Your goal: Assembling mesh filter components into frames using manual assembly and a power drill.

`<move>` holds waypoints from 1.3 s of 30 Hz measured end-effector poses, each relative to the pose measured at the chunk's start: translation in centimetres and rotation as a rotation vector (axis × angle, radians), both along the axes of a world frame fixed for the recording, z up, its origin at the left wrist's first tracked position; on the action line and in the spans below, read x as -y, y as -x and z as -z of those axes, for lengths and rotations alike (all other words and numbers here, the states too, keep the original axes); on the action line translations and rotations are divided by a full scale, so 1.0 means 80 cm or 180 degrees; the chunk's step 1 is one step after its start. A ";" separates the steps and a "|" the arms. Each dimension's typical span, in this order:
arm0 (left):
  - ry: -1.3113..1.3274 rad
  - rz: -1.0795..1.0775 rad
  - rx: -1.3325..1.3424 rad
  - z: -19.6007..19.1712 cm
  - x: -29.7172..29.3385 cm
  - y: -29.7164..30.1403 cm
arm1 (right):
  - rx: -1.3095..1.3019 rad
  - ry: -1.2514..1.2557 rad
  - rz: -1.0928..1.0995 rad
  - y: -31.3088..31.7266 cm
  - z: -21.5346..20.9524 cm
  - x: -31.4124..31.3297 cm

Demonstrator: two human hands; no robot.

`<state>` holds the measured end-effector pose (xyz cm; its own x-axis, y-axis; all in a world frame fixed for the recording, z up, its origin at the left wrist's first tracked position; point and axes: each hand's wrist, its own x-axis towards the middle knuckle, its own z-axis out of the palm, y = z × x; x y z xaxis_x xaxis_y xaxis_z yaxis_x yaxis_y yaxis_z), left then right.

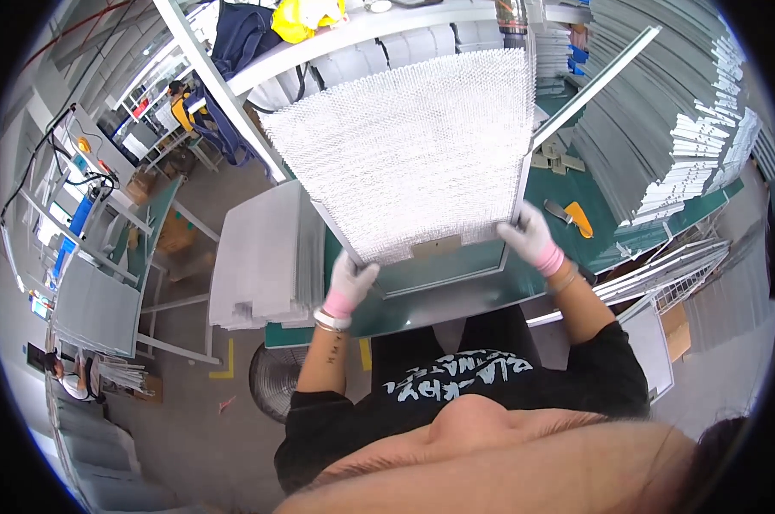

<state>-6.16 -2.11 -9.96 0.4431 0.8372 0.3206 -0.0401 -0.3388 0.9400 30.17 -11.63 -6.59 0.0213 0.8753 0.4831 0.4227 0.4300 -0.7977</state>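
Note:
A silvery metal mesh filter panel with thin rails along its sides is tilted up over the green worktable. My left hand, in a white glove with a pink cuff, grips its near left corner. On the near right side, my right hand, gloved the same way, has its fingers closed on the side rail. A small beige tab shows at the panel's near edge. Beneath lies a thin rectangular metal frame, partly covered by the panel.
Stacked pale panels stand on the left. An orange-handled scraper lies to the right, near pale plastic pieces. Tall piles of metal strips fill the far right. Above is a white shelf; a floor fan stands below.

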 end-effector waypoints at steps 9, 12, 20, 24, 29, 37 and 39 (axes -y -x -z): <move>-0.0510 -0.1030 0.0642 -0.095 -0.025 -0.016 | -0.0658 0.0062 0.0553 0.004 -0.083 -0.034; -0.0708 -0.0939 0.1073 -0.097 -0.002 -0.031 | -0.1827 -0.0705 0.0315 0.041 -0.095 -0.021; -0.0790 -0.0752 0.1651 -0.099 0.022 -0.037 | -0.1659 -0.0730 0.0390 0.028 -0.067 -0.002; -0.0839 -0.0690 0.1629 -0.091 0.021 -0.032 | -0.1515 -0.0880 0.0415 0.026 -0.059 0.002; -0.0892 -0.0821 0.1626 -0.085 0.020 -0.029 | -0.1688 -0.0887 0.0034 0.031 -0.065 0.002; -0.0953 -0.0883 0.1522 -0.070 0.018 -0.019 | -0.1792 -0.0729 -0.0159 0.028 -0.062 -0.002; -0.0410 -0.1299 0.0933 -0.037 0.003 -0.009 | -0.1234 -0.0407 -0.0151 0.023 -0.046 -0.008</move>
<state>-5.46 -2.32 -6.99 -0.0351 0.8687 0.4941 -0.1359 -0.4940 0.8588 28.31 -10.99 -2.91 0.1841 0.8131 0.5522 0.0786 0.5479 -0.8329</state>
